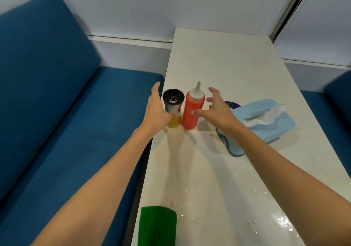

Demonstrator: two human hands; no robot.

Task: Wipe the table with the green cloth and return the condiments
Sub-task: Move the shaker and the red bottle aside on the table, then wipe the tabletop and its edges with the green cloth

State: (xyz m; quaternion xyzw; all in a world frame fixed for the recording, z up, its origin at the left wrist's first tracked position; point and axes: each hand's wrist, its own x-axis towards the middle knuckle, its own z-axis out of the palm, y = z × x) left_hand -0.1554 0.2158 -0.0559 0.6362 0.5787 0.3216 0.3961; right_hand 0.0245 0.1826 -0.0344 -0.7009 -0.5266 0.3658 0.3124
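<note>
So, both hands are out over the white table [228, 65], neither gripping anything. Left hand [155, 110] is open, fingers straight, palm turned toward the black-capped oil bottle [173, 101]. It is right beside the bottle and overlaps its lower part; I cannot tell if it touches. Right hand [218, 110] is open too, fingers spread and loosely bent, thumb tip against or just in front of the red squeeze bottle [191, 110], not wrapped round it.

Both bottles stand upright, just beside each other, near the table's left edge, oil bottle on the left and red one on the right.

Green cloth [157, 224] lies folded at the near end by the left edge, well apart from both hands. A wet sheen [266, 217] shows on the tabletop to its right.

Light blue tissue box [266, 122] sits right of the red bottle, partly under the right forearm, white tissue sticking out. A purple sticker [231, 104] peeks out behind the right hand. Blue bench [57, 103] runs along the left side.
</note>
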